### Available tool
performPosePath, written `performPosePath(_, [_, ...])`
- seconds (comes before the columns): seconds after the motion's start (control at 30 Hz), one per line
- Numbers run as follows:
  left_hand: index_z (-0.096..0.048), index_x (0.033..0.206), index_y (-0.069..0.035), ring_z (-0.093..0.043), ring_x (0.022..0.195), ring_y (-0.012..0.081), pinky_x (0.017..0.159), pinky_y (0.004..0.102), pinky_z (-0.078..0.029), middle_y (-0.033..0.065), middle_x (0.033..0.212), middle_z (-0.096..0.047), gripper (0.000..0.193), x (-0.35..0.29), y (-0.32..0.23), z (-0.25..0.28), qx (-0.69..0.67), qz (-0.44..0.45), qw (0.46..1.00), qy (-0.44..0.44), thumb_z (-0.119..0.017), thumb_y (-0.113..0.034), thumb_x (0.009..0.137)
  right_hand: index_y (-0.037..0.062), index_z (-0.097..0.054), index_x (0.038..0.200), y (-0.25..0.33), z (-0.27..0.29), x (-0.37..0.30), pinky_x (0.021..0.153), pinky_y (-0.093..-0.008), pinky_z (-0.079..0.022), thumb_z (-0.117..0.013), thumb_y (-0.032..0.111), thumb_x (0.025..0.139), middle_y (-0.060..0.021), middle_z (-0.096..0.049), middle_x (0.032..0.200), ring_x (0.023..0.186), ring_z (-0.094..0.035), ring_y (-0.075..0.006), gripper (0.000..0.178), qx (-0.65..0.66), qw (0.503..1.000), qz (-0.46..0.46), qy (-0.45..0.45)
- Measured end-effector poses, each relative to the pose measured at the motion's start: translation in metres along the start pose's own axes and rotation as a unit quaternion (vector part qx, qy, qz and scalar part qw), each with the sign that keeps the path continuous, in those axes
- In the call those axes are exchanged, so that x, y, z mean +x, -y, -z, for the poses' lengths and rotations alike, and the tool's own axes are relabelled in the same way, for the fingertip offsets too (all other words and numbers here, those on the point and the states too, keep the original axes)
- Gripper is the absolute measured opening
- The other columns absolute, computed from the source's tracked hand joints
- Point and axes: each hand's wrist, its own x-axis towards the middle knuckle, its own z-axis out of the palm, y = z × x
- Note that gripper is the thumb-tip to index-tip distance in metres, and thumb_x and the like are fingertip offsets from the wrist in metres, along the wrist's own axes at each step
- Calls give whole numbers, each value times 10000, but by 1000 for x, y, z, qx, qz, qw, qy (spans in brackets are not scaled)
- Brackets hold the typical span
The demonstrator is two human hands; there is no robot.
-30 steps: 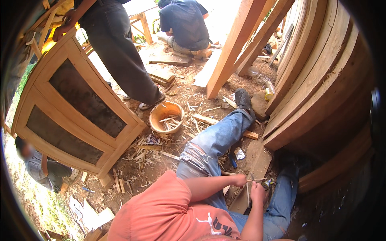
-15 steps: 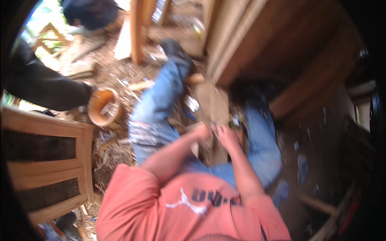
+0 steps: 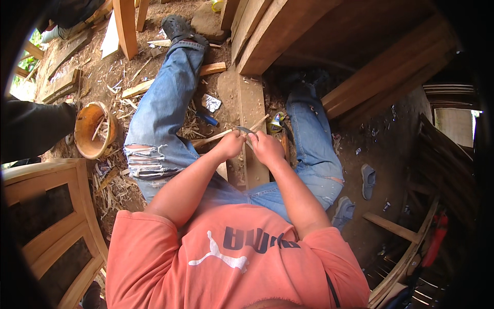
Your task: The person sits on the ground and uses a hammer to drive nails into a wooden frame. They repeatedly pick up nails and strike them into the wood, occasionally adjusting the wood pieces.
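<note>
Left hand (image 3: 232,144) and right hand (image 3: 268,148) close together; left fingers clenched, seemingly round the stick (image 3: 261,122); right fingers curled, thumb apparently on the dark blade (image 3: 248,130); stick at the hands, above the plank (image 3: 252,98), long axis slanting away rightward, tip toward the plank's right edge, other end unclear; probably light, stiff, liable to snap if bent; best gripped mid-length, clear of the blade.

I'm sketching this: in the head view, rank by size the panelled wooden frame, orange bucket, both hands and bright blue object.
1. Panelled wooden frame
2. Orange bucket
3. Left hand, right hand: look alike
4. Bright blue object
</note>
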Motion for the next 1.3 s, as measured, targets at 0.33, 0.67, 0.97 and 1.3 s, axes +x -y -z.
performPosePath(0.33, [-675, 1143, -8, -636, 919, 248, 855, 397, -491, 143, 971, -686, 349, 2, 2, -3, 38, -11, 999, -8, -526, -309, 1047, 80, -643, 998, -11, 6, 10, 745, -578, -527, -394, 558, 1069, -230, -720, 916, 877, -692, -453, 544, 4, 998, 9, 57])
performPosePath(0.67, [-683, 1140, -9, -618, 893, 243, 813, 387, -486, 139, 961, -672, 351, 0, -1, -2, 17, 9, 1000, -7, -519, -305, 1047, 74, -635, 988, -9, 15, 12, 773, -590, -524, -381, 553, 1073, -227, -726, 931, 908, -692, -463, 549, -14, 998, -51, 38])
performPosePath(0.97, [-655, 1114, -39, -516, 710, 131, 609, 318, -420, 21, 802, -568, 312, 2, -2, 0, -24, 24, 999, 11, -501, -305, 1066, 70, -627, 990, -11, 10, 20, 729, -588, -526, -399, 538, 1073, -214, -726, 902, 868, -702, -450, 527, -46, 995, -88, -24])
performPosePath(1.3, [-640, 1094, -55, -457, 630, 112, 532, 307, -367, -15, 758, -520, 273, -4, -11, 5, -92, 64, 993, 39, -489, -281, 1061, 74, -648, 978, -15, 14, 24, 686, -564, -547, -420, 546, 1063, -214, -728, 858, 806, -713, -437, 531, -75, 997, -3, -2])
